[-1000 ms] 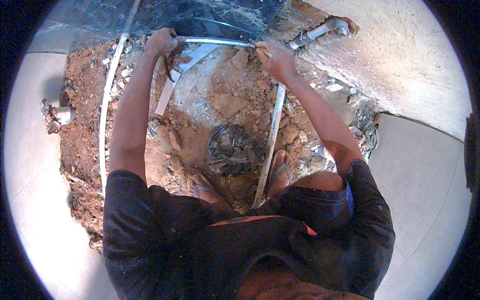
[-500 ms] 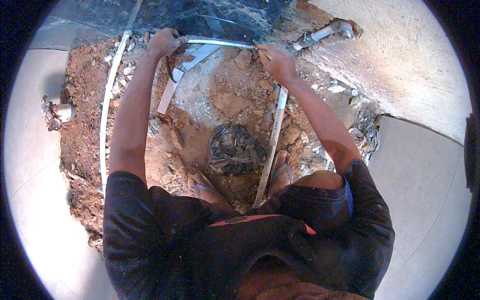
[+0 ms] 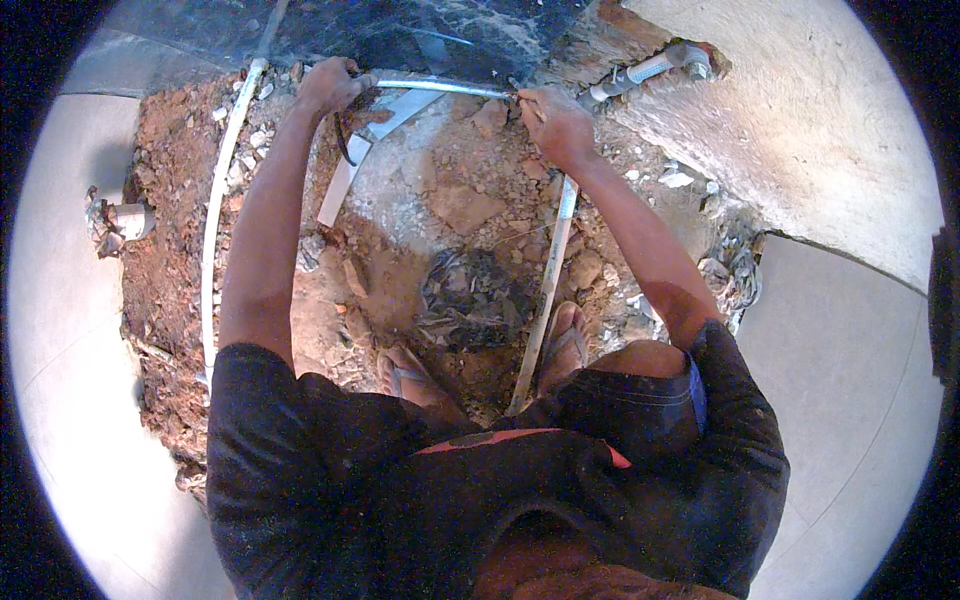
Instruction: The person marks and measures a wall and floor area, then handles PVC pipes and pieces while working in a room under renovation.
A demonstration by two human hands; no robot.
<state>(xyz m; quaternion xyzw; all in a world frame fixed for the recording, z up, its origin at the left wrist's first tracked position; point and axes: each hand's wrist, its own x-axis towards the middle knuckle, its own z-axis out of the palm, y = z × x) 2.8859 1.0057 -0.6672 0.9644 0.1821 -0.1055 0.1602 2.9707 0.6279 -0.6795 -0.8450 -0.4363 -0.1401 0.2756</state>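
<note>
A slim silvery-white tube [image 3: 440, 87] spans the gap between my two hands, slightly bowed. My left hand [image 3: 333, 86] is closed around its left end. At the other end, the fingers of my right hand [image 3: 558, 126] are pinched together on the tube. Below my left hand hangs a dark curved piece [image 3: 346, 146]; whether it joins the tube is hidden. A flat white strip [image 3: 343, 183] lies slanted on the rubble beneath. From below my right hand, a white pipe [image 3: 545, 285] runs down between my feet.
A long white pipe [image 3: 213, 215] runs along the left of the dug-up soil. Pipe fittings [image 3: 655, 68] stick out by the pale wall [image 3: 830, 120], and a pipe stub [image 3: 130, 222] stands at left. Crumpled black plastic [image 3: 470, 300] lies in the middle. Dark marble [image 3: 340, 40] borders the far side.
Both hands keep their grip on the tube and have barely shifted. The view has moved very slightly.
</note>
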